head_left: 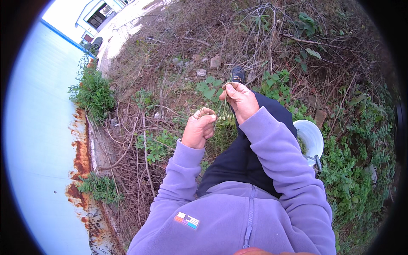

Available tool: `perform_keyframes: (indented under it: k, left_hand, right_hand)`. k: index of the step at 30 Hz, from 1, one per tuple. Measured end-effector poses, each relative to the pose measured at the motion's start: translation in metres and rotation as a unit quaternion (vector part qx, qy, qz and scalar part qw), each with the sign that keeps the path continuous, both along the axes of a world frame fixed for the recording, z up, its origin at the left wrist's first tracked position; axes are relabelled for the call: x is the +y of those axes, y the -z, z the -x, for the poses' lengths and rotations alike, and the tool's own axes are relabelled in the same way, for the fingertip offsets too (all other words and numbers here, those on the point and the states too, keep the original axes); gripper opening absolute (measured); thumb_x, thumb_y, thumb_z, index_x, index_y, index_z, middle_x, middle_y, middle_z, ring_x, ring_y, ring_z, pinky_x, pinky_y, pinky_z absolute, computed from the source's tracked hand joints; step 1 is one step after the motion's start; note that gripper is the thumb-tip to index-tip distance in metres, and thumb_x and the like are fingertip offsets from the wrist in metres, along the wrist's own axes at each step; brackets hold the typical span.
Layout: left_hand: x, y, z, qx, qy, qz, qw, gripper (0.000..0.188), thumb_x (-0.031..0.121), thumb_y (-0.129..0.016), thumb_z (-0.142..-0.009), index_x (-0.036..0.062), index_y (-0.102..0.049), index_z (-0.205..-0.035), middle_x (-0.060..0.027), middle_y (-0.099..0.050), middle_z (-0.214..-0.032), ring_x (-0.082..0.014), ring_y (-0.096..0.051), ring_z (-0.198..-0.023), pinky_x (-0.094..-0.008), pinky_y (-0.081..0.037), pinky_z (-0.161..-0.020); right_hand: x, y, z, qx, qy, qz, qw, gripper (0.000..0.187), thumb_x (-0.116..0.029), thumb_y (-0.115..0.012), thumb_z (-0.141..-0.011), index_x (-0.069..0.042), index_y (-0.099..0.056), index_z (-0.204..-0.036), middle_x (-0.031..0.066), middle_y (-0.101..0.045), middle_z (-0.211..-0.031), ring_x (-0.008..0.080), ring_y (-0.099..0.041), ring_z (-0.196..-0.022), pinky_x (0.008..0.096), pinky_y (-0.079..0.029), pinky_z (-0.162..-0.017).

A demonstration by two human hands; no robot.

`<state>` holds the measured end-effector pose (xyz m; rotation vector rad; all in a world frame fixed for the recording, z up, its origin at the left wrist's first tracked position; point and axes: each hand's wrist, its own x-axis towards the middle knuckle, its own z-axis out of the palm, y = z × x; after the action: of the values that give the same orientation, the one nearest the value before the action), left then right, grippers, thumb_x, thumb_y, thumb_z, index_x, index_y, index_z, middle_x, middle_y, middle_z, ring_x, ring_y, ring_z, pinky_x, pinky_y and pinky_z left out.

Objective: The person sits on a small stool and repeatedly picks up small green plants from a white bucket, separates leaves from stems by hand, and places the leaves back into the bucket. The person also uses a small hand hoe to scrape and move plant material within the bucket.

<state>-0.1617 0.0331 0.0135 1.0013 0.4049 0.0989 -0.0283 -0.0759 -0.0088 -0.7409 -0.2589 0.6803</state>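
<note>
Both hands are raised in front of my dark trousers, in purple sleeves. Thumb and fingers of my right hand [242,101] pinch the upper end of a small bunch of thin plant stems [226,102]. The stems hang down from it, with small pale bits, flowers or bulbs, showing lower down. Lower and to the left, my left hand [199,128] is closed, thumb against forefinger, at the side of the bunch. A thin green strand seems to run through its fingertips. How much of the plant it holds is hidden.
A white bucket [315,138] with greenery inside and a dark handle stands right of my leg. Dry brush and twigs [250,29] cover the slope ahead, with stones [215,62]. A rusty-edged pale blue wall [46,127] runs along the left. My dark shoe [238,74] is ahead.
</note>
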Motion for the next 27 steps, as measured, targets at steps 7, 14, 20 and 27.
perform_keyframes:
  k: [7,14,20,27]
  left_hand:
    - [-0.001,0.001,0.001,0.010,-0.009,0.003,1.000,0.007,0.004,-0.058,-0.083,0.0098,-0.055,-0.084,0.0080,-0.034,-0.052,-0.0033,-0.025,-0.039,-0.0212,-0.021,-0.038]
    - [0.010,0.016,0.015,0.037,-0.039,-0.007,0.999,0.008,0.002,-0.058,-0.081,0.0095,-0.055,-0.082,0.0082,-0.034,-0.052,-0.0037,-0.026,-0.039,-0.0217,-0.022,-0.038]
    - [0.021,0.018,0.031,0.096,-0.108,-0.035,0.989,0.012,0.015,-0.067,-0.085,0.0107,-0.058,-0.090,0.0074,-0.041,-0.055,-0.0035,-0.028,-0.039,-0.0205,-0.022,-0.037]
    - [0.012,0.010,0.019,0.046,-0.108,-0.051,0.992,0.017,0.014,-0.069,-0.084,0.0081,-0.057,-0.094,0.0063,-0.049,-0.062,-0.0019,-0.031,-0.041,-0.0198,-0.023,-0.037]
  right_hand:
    - [0.006,0.008,0.003,0.003,0.040,-0.008,0.999,0.010,-0.013,-0.057,-0.092,-0.004,-0.058,-0.096,0.0020,-0.060,-0.080,0.0140,-0.060,-0.075,0.0255,-0.047,-0.073]
    - [-0.009,-0.007,-0.030,0.045,0.156,-0.078,0.984,0.012,-0.013,-0.055,-0.093,-0.003,-0.057,-0.099,0.0024,-0.058,-0.074,0.0110,-0.054,-0.070,0.0256,-0.044,-0.070]
    - [-0.004,-0.003,-0.003,-0.079,-0.012,0.082,0.993,0.022,-0.015,-0.063,-0.088,0.001,-0.062,-0.101,0.0033,-0.064,-0.089,0.0122,-0.060,-0.082,0.0270,-0.047,-0.076]
    - [0.002,0.002,0.012,-0.192,-0.062,0.161,0.966,0.027,-0.015,-0.071,-0.081,0.002,-0.065,-0.101,0.0045,-0.067,-0.094,0.0107,-0.060,-0.086,0.0270,-0.047,-0.078]
